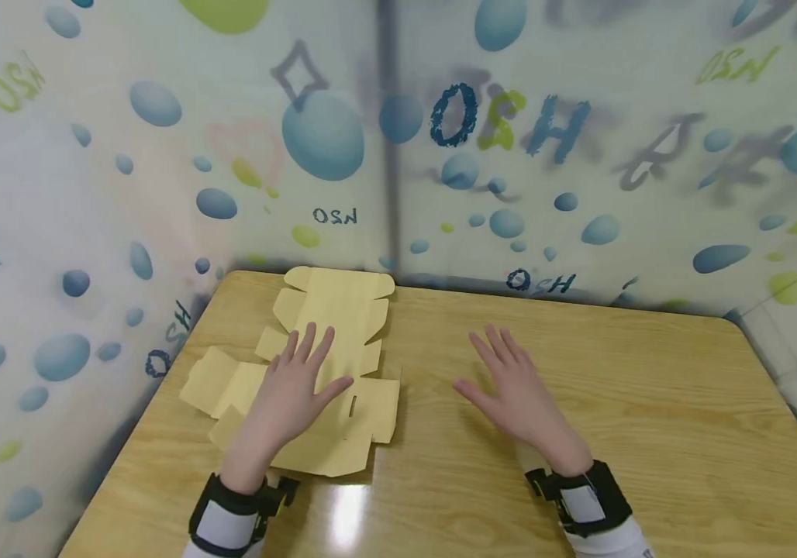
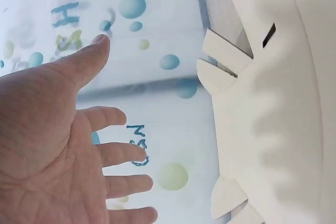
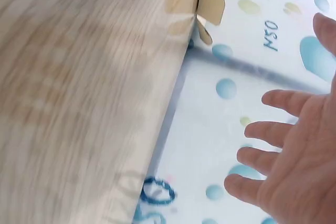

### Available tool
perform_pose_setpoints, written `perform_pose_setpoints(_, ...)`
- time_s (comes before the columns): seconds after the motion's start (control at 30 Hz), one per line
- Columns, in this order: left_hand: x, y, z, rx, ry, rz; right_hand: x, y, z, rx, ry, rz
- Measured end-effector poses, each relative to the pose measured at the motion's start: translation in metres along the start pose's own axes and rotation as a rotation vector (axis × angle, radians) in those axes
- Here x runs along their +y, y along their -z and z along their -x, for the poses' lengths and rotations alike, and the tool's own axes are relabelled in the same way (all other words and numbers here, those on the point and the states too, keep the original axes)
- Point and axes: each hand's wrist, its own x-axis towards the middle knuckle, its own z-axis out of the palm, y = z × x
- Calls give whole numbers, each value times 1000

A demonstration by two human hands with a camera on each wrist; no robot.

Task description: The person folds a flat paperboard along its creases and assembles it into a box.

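Observation:
An unfolded cardboard box blank (image 1: pixel 332 310) lies on the left part of the wooden table, with creased flaps along its edges and a small slot near its lower right. Above it hovers my left hand (image 1: pixel 291 399), fingers straight and spread; in the left wrist view a gap shows between that hand (image 2: pixel 58 140) and the cardboard (image 2: pixel 278 119). Over bare wood to the right of the cardboard, my right hand (image 1: pixel 513 391) is held with fingers extended and thumb out. Nothing is in the right palm (image 3: pixel 299 182). Both hands wear black wrist straps.
The wooden table (image 1: pixel 650 403) extends to the right of the cardboard. Behind it and to the left stands a white wall covering (image 1: pixel 398 209) printed with blue and green bubbles and letters. Light reflects off the table near its front.

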Motion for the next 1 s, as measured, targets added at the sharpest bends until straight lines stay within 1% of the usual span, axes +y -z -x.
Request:
perform_pose_setpoints(0.1,-12,8,5,23,9,-35,-4,-4,-21,-6,38,-32)
perform_pose_setpoints(0.27,-39,20,17,37,38,-89,-14,-8,-61,-49,69,-108)
perform_pose_setpoints(0.37,-57,25,25,33,51,-94,-19,-13,-83,-80,65,-147)
perform_pose_setpoints(0.47,-73,29,32,17,70,-92,-23,-19,-101,-102,54,-187)
perform_pose_setpoints(0.57,-87,33,37,-17,91,-77,-28,-24,-114,-130,29,-230)
perform_pose_setpoints(0.73,-99,38,44,-83,147,-37,-35,-30,-130,-198,-18,-275)
perform_pose_setpoints(0.87,-105,40,48,-138,203,24,-39,-35,-142,-223,-102,-334)
perform_pose_setpoints(1.0,-108,40,51,-161,235,75,-45,-40,-152,-207,-197,-465)
